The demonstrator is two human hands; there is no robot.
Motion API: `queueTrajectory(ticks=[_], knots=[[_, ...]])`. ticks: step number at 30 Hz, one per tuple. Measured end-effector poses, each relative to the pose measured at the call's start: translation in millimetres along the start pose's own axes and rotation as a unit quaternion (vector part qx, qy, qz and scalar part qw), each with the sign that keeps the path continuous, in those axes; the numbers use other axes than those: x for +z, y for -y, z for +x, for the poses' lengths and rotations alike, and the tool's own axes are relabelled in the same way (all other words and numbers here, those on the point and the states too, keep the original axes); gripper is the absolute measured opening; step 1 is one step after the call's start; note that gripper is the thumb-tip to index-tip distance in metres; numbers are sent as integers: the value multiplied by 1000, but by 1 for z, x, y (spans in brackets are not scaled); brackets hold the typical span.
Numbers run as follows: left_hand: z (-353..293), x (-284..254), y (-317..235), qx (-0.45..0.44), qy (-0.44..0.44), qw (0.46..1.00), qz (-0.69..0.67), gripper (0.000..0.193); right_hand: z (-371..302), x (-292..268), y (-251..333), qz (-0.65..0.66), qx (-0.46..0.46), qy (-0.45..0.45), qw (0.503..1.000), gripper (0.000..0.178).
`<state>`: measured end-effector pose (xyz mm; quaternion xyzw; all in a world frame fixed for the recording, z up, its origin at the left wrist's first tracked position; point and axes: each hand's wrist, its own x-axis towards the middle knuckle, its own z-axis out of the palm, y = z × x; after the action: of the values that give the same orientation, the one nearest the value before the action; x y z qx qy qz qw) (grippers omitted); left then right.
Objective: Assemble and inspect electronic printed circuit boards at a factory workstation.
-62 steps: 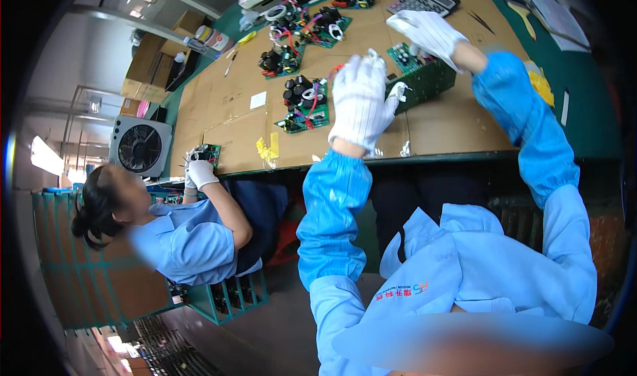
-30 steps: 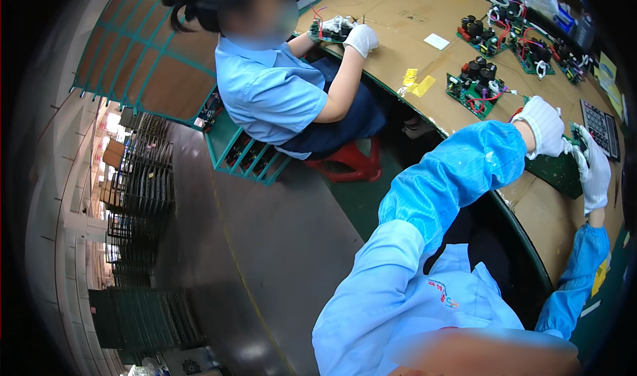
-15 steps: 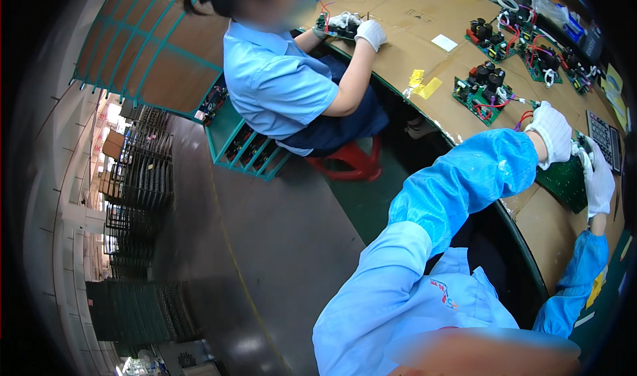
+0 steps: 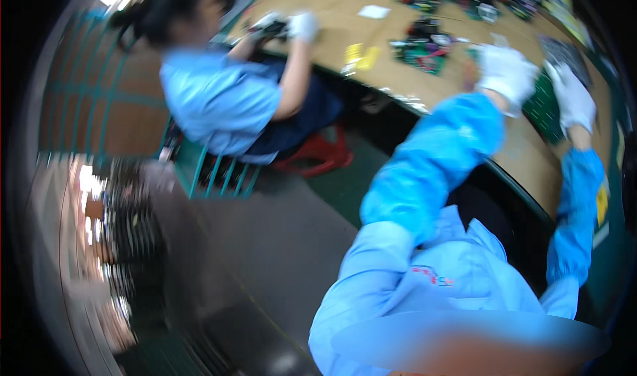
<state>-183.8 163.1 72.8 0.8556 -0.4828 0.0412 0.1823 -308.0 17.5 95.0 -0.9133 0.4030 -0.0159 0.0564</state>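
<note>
A green circuit board (image 4: 545, 114) is held between my two gloved hands over the cardboard-covered table (image 4: 345, 17). My left hand (image 4: 507, 77), in a white glove, is closed at the board's left edge, its fingers blurred. On the opposite edge, my right hand (image 4: 572, 100), also white-gloved, grips the board with the fingers stretched along it. Blurred reddish wires show beside my left hand. Another circuit board (image 4: 423, 49), carrying black capacitors and coloured wires, lies on the table to the left of my hands.
More populated boards (image 4: 483, 4) sit along the table's far side. Beyond my right hand lies a dark calculator (image 4: 564, 56). Yellow pieces (image 4: 360, 57) and a white card (image 4: 374, 11) rest farther left. A co-worker (image 4: 219, 104) sits at the table, gloved hands on a dark object.
The whole view has shifted, with the table and co-worker now farther left and higher, and it is blurred. Both my hands stay at the green board.
</note>
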Motion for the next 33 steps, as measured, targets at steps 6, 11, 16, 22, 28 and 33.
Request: queueTrajectory(ticks=[6,11,16,22,28,33], knots=[[-53,-22,49,105,-268,957,-22,32,-1,42,-99,181,133,-115,968,70],[-91,-30,46,221,-312,923,-47,31,-11,31,-130,114,109,-162,974,58],[-143,-9,19,324,-260,910,-6,59,-16,28,-128,34,54,-305,950,45],[-210,53,34,346,-214,910,75,77,-84,3,-38,164,-122,-285,936,31],[-216,101,55,294,-221,918,145,68,-120,73,-8,187,-195,-140,953,31],[-188,83,58,297,-128,945,-34,80,-132,104,4,229,-167,-129,950,36]])
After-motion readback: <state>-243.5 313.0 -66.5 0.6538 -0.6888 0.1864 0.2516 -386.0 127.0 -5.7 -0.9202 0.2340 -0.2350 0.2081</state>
